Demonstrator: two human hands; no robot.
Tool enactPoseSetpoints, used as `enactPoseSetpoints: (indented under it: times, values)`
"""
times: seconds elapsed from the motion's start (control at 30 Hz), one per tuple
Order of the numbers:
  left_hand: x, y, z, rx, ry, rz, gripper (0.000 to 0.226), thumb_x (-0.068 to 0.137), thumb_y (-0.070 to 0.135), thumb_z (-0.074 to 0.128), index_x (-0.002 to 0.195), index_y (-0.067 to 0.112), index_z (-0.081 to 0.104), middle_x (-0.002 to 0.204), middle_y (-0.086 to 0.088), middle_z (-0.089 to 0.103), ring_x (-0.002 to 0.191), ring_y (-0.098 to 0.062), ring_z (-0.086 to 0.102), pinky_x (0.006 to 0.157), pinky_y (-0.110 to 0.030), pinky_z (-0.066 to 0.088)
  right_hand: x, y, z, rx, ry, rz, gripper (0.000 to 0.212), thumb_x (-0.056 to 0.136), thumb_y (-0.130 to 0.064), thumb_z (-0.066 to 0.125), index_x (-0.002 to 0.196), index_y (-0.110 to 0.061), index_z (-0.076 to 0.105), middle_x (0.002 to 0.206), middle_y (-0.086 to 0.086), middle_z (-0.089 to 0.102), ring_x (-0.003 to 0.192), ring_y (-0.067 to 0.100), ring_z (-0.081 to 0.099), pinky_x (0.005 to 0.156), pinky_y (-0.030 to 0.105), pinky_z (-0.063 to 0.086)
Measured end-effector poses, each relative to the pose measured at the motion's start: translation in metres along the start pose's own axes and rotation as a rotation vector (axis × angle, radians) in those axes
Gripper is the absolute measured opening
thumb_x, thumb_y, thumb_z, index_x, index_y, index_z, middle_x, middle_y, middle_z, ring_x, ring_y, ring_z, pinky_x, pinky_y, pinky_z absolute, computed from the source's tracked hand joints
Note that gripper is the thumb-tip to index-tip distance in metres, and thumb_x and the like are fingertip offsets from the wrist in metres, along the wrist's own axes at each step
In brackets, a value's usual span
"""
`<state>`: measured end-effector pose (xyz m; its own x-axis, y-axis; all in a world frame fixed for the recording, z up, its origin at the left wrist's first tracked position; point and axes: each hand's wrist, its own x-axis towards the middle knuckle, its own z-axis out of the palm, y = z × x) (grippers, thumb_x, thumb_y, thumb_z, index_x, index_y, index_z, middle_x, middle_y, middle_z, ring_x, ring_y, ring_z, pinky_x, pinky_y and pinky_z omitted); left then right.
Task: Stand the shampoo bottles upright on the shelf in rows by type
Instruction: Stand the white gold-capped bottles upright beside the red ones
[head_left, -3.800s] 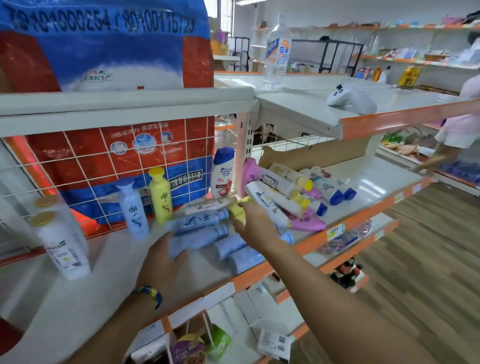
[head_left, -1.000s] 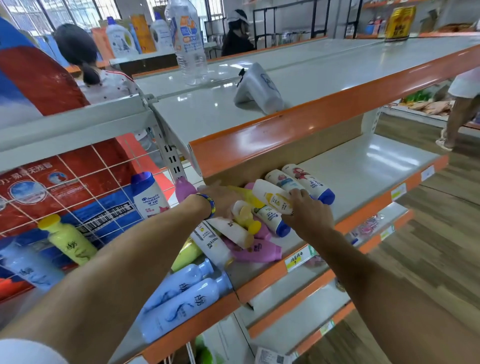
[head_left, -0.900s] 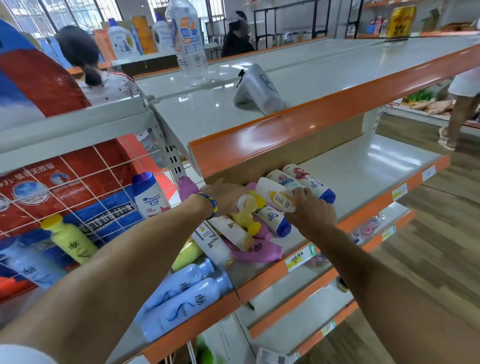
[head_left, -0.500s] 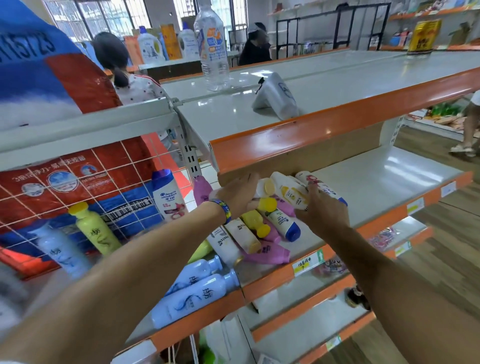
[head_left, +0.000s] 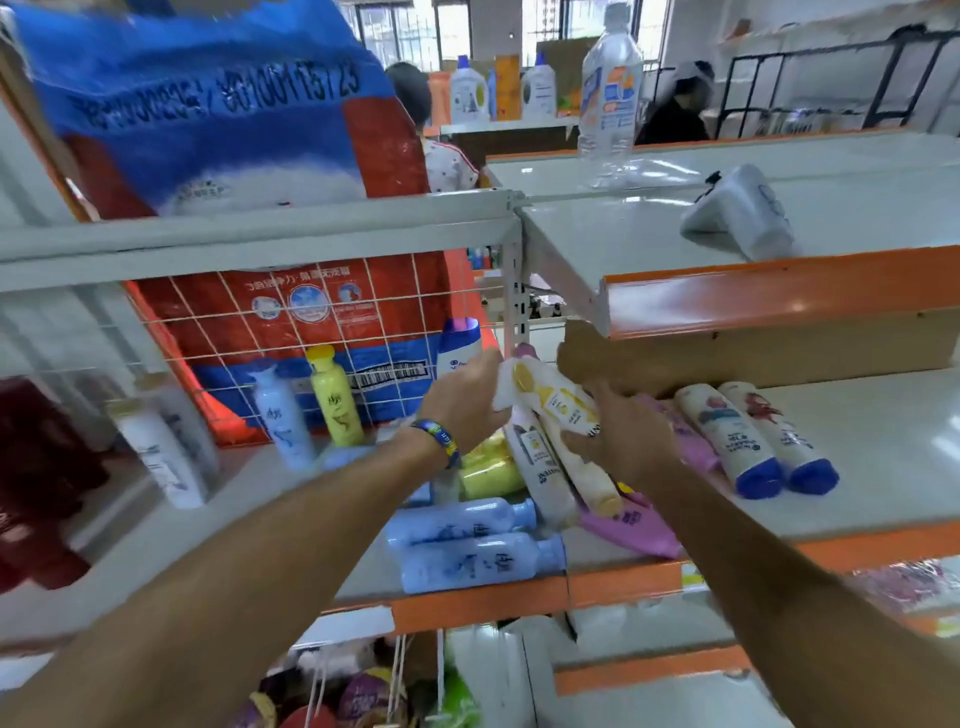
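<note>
My left hand (head_left: 465, 397) and my right hand (head_left: 626, 436) both grip a white bottle with a yellow label (head_left: 553, 400), lifted above a pile of lying bottles. Under it lie white Pantene bottles (head_left: 540, 467), a yellow bottle (head_left: 488, 470) and purple bottles (head_left: 631, 527). Two pale blue bottles (head_left: 478, 564) lie at the shelf's front edge. Two white bottles with blue caps (head_left: 748, 441) lie to the right. Upright at the back stand a pale blue bottle (head_left: 280, 418), a yellow bottle (head_left: 335, 397), a white and blue bottle (head_left: 460, 343) and white bottles (head_left: 161, 454) at the left.
The grey shelf (head_left: 857, 467) has an orange front lip. A wire grid (head_left: 218, 332) backs it, with a large red and blue bag (head_left: 234, 135) behind. The upper shelf (head_left: 779, 291) overhangs the pile and bears a water bottle (head_left: 608, 93). People stand beyond.
Both hands have lifted the white bottle with the yellow label up out of the pile. The camera has swung left, so the upright bottles at the back show again.
</note>
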<state>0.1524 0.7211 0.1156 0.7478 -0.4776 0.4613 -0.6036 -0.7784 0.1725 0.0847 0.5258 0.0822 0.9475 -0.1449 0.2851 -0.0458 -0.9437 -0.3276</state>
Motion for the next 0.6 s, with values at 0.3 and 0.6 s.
enactPoseSetpoints:
  times: [0.3, 0.6]
  values:
    - [-0.08, -0.104, -0.036, 0.031, -0.023, -0.308, 0.055, 0.077, 0.036, 0.071, 0.118, 0.012, 0.043, 0.103, -0.012, 0.064, 0.091, -0.032, 0.062, 0.06, -0.031, 0.038, 0.015, -0.113, 0.053, -0.04, -0.293, -0.238, 0.069, 0.076, -0.035, 0.073, 0.133, -0.02, 0.036, 0.114, 0.011, 0.061, 0.096, 0.031, 0.06, 0.07, 0.036, 0.049]
    - [-0.148, -0.19, -0.076, 0.018, 0.042, -0.497, 0.051, 0.077, 0.03, 0.067, 0.119, 0.013, 0.044, 0.1, -0.012, 0.063, 0.089, -0.034, 0.06, 0.063, -0.036, 0.043, 0.029, -0.219, 0.087, -0.266, -0.31, -0.585, 0.068, 0.08, -0.036, 0.066, 0.141, -0.035, 0.035, 0.122, 0.002, 0.062, 0.106, 0.024, 0.06, 0.075, 0.029, 0.045]
